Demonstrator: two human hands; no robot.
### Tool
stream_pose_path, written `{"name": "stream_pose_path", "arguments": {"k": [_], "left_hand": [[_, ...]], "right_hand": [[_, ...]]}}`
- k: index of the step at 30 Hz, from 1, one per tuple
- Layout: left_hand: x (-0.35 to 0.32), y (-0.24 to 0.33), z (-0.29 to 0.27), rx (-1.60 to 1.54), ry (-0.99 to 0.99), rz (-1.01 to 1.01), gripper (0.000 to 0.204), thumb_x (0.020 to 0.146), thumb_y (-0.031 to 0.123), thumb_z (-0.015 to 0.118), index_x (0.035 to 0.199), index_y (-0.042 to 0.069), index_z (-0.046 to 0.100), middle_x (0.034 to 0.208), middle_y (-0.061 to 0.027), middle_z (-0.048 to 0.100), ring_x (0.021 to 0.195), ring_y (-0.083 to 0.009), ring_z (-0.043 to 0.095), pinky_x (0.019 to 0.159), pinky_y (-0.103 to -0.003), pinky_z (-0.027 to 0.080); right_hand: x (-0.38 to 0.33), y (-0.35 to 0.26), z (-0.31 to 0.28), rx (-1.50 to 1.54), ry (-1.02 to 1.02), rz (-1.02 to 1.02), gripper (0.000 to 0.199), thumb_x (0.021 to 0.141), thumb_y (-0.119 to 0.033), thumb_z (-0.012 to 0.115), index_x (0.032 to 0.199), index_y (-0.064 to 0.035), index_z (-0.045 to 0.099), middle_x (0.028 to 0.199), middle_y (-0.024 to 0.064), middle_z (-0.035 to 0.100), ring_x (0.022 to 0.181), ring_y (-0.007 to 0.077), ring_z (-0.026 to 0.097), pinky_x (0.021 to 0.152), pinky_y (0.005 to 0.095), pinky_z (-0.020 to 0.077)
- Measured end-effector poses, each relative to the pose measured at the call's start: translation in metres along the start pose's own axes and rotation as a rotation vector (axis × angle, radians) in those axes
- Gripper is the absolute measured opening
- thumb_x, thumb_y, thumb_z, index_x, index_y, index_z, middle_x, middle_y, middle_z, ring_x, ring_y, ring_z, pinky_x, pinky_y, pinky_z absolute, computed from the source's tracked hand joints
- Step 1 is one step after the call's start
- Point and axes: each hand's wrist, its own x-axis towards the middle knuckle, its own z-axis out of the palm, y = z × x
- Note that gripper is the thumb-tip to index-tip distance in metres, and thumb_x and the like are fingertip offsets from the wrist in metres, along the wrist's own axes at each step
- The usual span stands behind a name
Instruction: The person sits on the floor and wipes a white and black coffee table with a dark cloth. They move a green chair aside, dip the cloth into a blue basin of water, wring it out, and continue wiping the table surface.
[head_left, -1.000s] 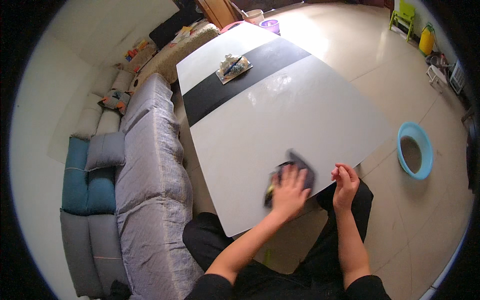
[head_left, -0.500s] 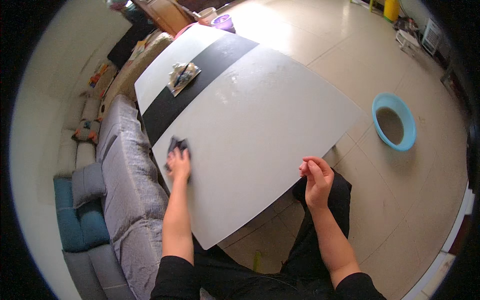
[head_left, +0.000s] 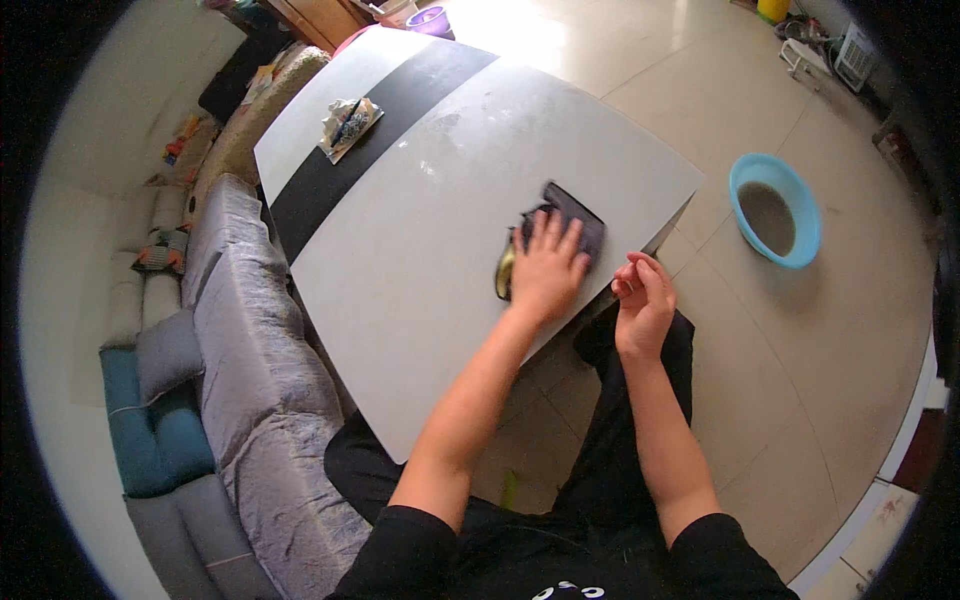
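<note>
- One dark cloth (head_left: 572, 215) lies on the white bench (head_left: 420, 250) near its right edge, right of the frame's centre; a yellowish bit shows at the cloth's left side
- The left hand (head_left: 545, 270) lies flat on the cloth, fingers spread, palm pressing down; its grip is apart, not clamped round anything
- The right hand (head_left: 642, 300) hangs just beside the bench's right edge, off the top, fingers loosely curled and holding nothing; it sits near the left hand but does not touch it
- A black stripe (head_left: 370, 130) crosses the bench in the upper part of the frame; one crumpled paper wrapper (head_left: 348, 122) lies by it at upper left, well apart from the cloth; nothing lies between the two
- One blue basin (head_left: 775, 210) stands on the tiled floor (head_left: 850, 340) at right, holding murky water
- One purple pot (head_left: 430, 18) shows at the top edge; its contents cannot be told
- One grey sofa (head_left: 240, 380) runs along the bench's left side, with one teal cushion (head_left: 150, 430) at lower left
</note>
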Motion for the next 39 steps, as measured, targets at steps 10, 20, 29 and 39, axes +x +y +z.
{"name": "stream_pose_path", "arguments": {"k": [10, 20, 29, 39], "left_hand": [[-0.206, -0.062, -0.072, -0.074, -0.14, -0.121, 0.061, 0.081, 0.037, 0.055, 0.134, 0.013, 0.036, 0.14, -0.0121, 0.029, 0.132, -0.0282, 0.022, 0.104, -0.052, 0.015], [-0.21, -0.04, -0.058, 0.043, -0.17, -0.141, 0.075, 0.073, 0.029, 0.065, 0.135, 0.008, 0.028, 0.14, -0.0184, 0.025, 0.133, -0.0329, 0.017, 0.105, -0.054, 0.013], [-0.09, 0.023, -0.007, 0.08, 0.061, -0.003, 0.059, 0.078, 0.023, 0.055, 0.132, 0.012, 0.036, 0.139, -0.0131, 0.031, 0.132, -0.0274, 0.024, 0.104, -0.053, 0.017], [-0.313, -0.059, -0.089, 0.01, -0.118, -0.557, 0.066, 0.078, 0.033, 0.061, 0.135, 0.014, 0.033, 0.143, -0.0141, 0.022, 0.134, -0.0284, 0.017, 0.103, -0.054, 0.015]], "right_hand": [[-0.005, -0.001, -0.006, -0.039, 0.003, -0.019, 0.019, 0.085, -0.013, 0.05, 0.093, 0.0023, 0.06, 0.071, 0.0044, 0.059, 0.065, 0.0114, 0.055, 0.058, 0.0226, 0.0458], [-0.005, -0.001, -0.009, -0.07, -0.045, 0.001, 0.019, 0.086, -0.014, 0.051, 0.093, 0.0015, 0.061, 0.073, 0.0044, 0.059, 0.066, 0.0112, 0.056, 0.059, 0.0225, 0.0458], [-0.013, 0.017, -0.007, -0.207, -0.007, 0.002, 0.017, 0.084, -0.012, 0.053, 0.092, 0.001, 0.061, 0.074, 0.0039, 0.06, 0.066, 0.0102, 0.056, 0.057, 0.0214, 0.045], [-0.036, 0.014, 0.002, -0.433, -0.275, -0.031, 0.018, 0.084, -0.011, 0.052, 0.089, 0.002, 0.063, 0.072, 0.0041, 0.058, 0.065, 0.0104, 0.051, 0.059, 0.0226, 0.0418]]}}
